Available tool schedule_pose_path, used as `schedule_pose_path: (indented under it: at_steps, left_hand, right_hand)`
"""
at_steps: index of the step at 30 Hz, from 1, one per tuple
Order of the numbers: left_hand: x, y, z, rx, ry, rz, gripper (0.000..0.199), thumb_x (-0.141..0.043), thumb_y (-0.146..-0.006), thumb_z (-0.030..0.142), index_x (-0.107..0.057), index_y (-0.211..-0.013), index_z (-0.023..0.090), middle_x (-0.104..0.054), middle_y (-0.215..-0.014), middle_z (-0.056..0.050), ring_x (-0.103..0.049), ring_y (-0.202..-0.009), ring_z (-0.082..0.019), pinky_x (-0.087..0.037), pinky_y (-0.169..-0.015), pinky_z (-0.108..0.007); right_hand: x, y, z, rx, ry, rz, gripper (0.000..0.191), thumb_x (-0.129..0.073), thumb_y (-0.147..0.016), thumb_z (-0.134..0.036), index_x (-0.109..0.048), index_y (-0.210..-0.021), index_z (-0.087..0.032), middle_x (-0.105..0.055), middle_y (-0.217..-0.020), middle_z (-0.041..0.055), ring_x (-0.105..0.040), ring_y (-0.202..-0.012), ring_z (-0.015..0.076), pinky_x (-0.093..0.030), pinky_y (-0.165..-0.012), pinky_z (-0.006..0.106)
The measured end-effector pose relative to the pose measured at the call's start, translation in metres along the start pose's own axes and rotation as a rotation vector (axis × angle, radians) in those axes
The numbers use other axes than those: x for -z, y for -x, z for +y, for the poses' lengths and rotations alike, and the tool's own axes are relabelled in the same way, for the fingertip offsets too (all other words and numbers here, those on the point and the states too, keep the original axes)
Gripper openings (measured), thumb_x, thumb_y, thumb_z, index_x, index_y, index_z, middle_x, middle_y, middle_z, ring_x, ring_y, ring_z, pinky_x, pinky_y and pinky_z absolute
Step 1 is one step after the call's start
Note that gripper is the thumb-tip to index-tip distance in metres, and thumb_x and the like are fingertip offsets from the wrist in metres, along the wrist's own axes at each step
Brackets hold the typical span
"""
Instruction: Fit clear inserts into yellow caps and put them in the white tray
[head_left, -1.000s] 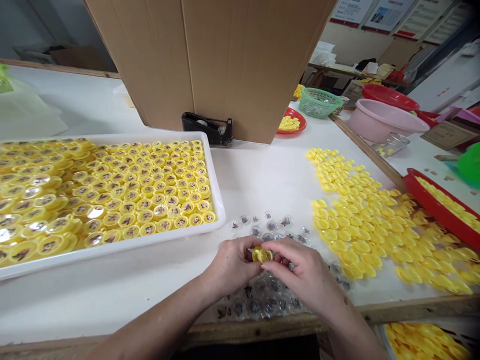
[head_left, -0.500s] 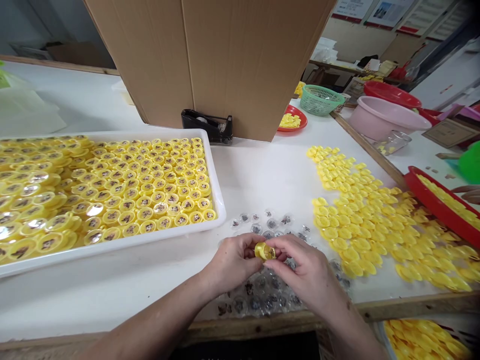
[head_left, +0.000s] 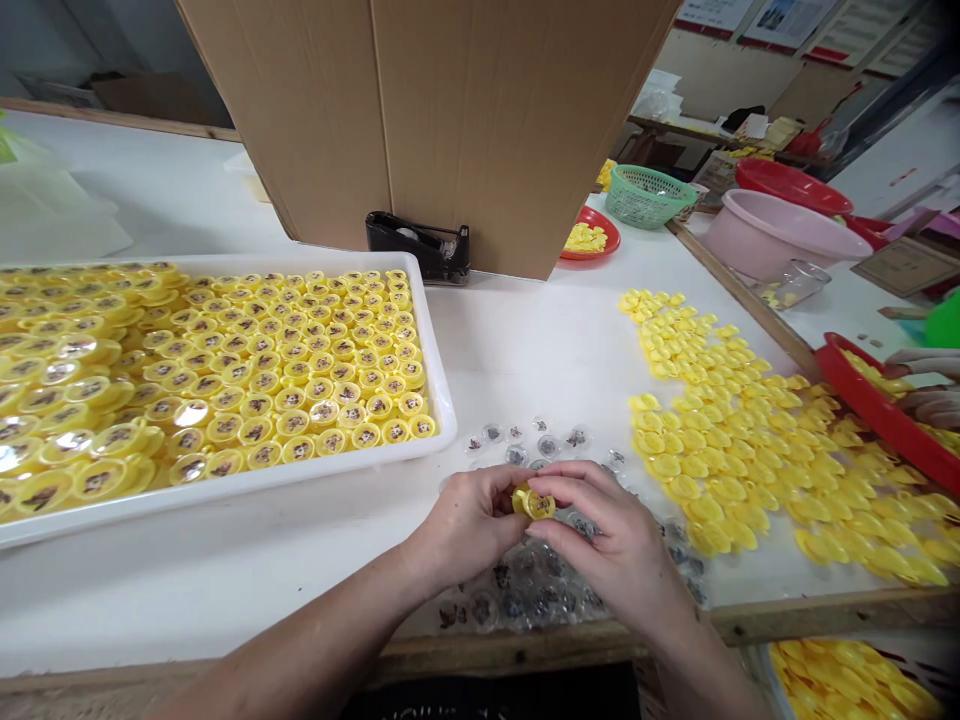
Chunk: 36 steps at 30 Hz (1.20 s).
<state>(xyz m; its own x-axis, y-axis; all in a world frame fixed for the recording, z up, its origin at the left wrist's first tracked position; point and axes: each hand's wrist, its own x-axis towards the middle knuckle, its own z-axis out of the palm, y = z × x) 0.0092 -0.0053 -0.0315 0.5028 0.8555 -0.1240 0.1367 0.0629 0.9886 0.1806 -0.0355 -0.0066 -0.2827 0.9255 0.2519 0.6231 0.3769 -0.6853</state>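
Note:
Between my two hands is a small round yellow plastic piece [head_left: 535,504] with a dark printed picture on its face. My left hand [head_left: 474,522] pinches it from the left side. On the other side, the fingers and thumb of my right hand [head_left: 600,520] close on its rim. Clear round discs with dark prints [head_left: 517,600] lie on the table beneath and around both hands. To the right spreads a layer of plain yellow plastic pieces [head_left: 697,450]. At the left, a white tray [head_left: 441,400] holds many yellow pieces with pictures on top.
A tall cardboard sheet [head_left: 450,130] stands behind a black tape dispenser [head_left: 420,246]. A red tray [head_left: 885,420] with another person's hand [head_left: 934,385] is at right. Farther back are a green basket [head_left: 646,198] and a pink basin [head_left: 780,235]. A wooden strip [head_left: 739,290] divides the table.
The yellow piece has turned slightly, so its printed face shows more. My hands have stayed nearly in place. The other person's hand reaches farther into the red tray.

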Motion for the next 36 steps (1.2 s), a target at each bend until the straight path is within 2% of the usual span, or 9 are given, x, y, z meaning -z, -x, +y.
schedule_pose_path:
  at_steps: [4,7,17,20,24,28,32,36]
  left_hand:
    - [-0.001,-0.002,-0.006,0.016,0.050,0.013,0.031,-0.059,-0.073,0.016,-0.066,-0.103,0.018,-0.065,-0.078,-0.001,-0.054,-0.067,-0.011,-0.042,-0.060,-0.022]
    - [-0.001,-0.003,-0.009,0.047,0.137,0.007,0.033,-0.063,-0.072,0.021,-0.063,-0.105,0.016,-0.067,-0.088,-0.005,-0.059,-0.075,-0.014,-0.046,-0.067,-0.026]
    - [-0.002,-0.002,-0.004,0.106,0.278,-0.070,0.028,-0.067,-0.069,0.018,-0.064,-0.096,0.012,-0.065,-0.083,-0.004,-0.056,-0.069,-0.012,-0.044,-0.062,-0.024]
    - [-0.002,-0.002,-0.005,0.108,0.259,-0.060,0.028,-0.066,-0.069,0.018,-0.063,-0.097,0.013,-0.065,-0.082,-0.003,-0.056,-0.069,-0.011,-0.043,-0.061,-0.023]
    - [-0.002,-0.002,-0.006,0.077,0.123,-0.034,0.026,-0.063,-0.072,0.020,-0.065,-0.097,0.015,-0.066,-0.083,-0.003,-0.056,-0.069,-0.012,-0.044,-0.061,-0.023]
    - [0.000,-0.001,-0.002,0.044,-0.005,-0.039,0.023,-0.061,-0.075,0.022,-0.067,-0.096,0.017,-0.068,-0.082,-0.002,-0.056,-0.069,-0.012,-0.044,-0.061,-0.023]
    - [0.003,0.001,0.003,0.007,-0.007,-0.089,0.022,-0.058,-0.077,0.021,-0.067,-0.097,0.017,-0.069,-0.084,-0.002,-0.058,-0.071,-0.013,-0.045,-0.062,-0.023]
    - [0.000,0.001,0.001,0.014,0.052,-0.069,0.027,-0.059,-0.078,0.020,-0.065,-0.104,0.018,-0.069,-0.088,-0.003,-0.060,-0.074,-0.014,-0.047,-0.064,-0.025]
  right_hand:
    - [0.004,-0.001,0.000,-0.099,-0.042,-0.061,0.029,-0.060,-0.082,-0.009,-0.060,-0.104,-0.028,-0.055,-0.099,0.0005,-0.055,-0.090,0.0165,-0.047,-0.076,0.029]
    - [0.007,-0.002,-0.001,-0.145,-0.061,-0.076,0.029,-0.059,-0.081,-0.008,-0.058,-0.103,-0.027,-0.055,-0.097,-0.0002,-0.054,-0.084,0.0155,-0.047,-0.073,0.029]
    - [0.007,0.000,0.001,-0.145,-0.095,-0.073,0.024,-0.064,-0.078,-0.011,-0.058,-0.096,-0.025,-0.057,-0.092,-0.0009,-0.054,-0.081,0.0159,-0.047,-0.072,0.029]
    - [0.006,-0.001,0.002,-0.146,-0.050,-0.052,0.029,-0.064,-0.076,-0.010,-0.056,-0.101,-0.025,-0.058,-0.095,0.0006,-0.056,-0.083,0.0170,-0.048,-0.074,0.030]
    - [0.005,-0.002,0.000,-0.072,0.007,-0.043,0.024,-0.061,-0.078,-0.010,-0.058,-0.097,-0.024,-0.058,-0.101,0.0030,-0.057,-0.087,0.0183,-0.050,-0.075,0.031]
    - [0.005,-0.002,-0.002,-0.104,0.056,-0.065,0.023,-0.060,-0.076,-0.010,-0.060,-0.095,-0.024,-0.061,-0.091,0.0014,-0.060,-0.075,0.0168,-0.051,-0.067,0.029]
    - [0.005,-0.001,-0.002,-0.141,0.034,-0.040,0.022,-0.061,-0.075,-0.010,-0.061,-0.092,-0.024,-0.062,-0.085,0.0001,-0.060,-0.069,0.0151,-0.051,-0.060,0.026]
    - [0.004,0.000,-0.002,-0.199,0.024,-0.019,0.022,-0.067,-0.073,-0.011,-0.062,-0.090,-0.024,-0.061,-0.082,-0.0012,-0.060,-0.067,0.0144,-0.050,-0.058,0.025]
